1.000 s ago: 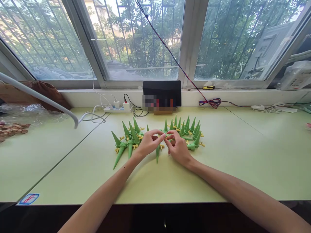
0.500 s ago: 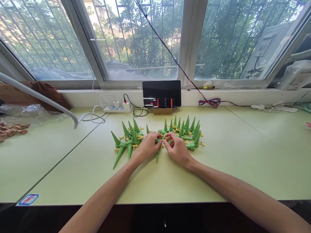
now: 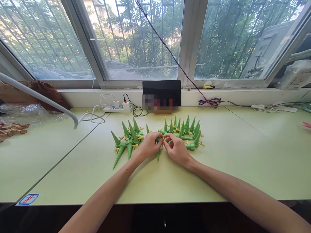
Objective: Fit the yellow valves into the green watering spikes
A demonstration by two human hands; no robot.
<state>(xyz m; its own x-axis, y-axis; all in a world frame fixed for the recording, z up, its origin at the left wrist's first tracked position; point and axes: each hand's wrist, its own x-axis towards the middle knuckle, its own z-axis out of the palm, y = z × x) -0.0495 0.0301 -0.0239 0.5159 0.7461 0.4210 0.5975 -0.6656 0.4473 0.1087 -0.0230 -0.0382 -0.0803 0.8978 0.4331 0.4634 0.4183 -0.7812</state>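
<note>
My left hand (image 3: 150,144) is closed around the top of a green plant watering spike (image 3: 158,156), whose tapered tip points down toward me. Close against it, my right hand (image 3: 178,149) pinches a small yellow valve (image 3: 165,139) at the spike's head. Fingers of both hands almost meet and hide most of the joint. Left of my hands lies a group of green spikes (image 3: 120,156) with yellow valves, some upright and some lying down. Behind and right of my right hand stands a denser group of similar spikes (image 3: 192,124).
A dark tablet (image 3: 161,88) leans at the sill behind the spikes. Left of it sit a power strip (image 3: 118,109) and white cables. Bundled red-blue wire (image 3: 210,103) lies at the back right. A white curved tube (image 3: 43,96) reaches in from the left, near wooden pieces (image 3: 12,131).
My left fingers and the held spike have shifted slightly right, closing the gap to my right fingertips. The spike groups on the table stay where they were.
</note>
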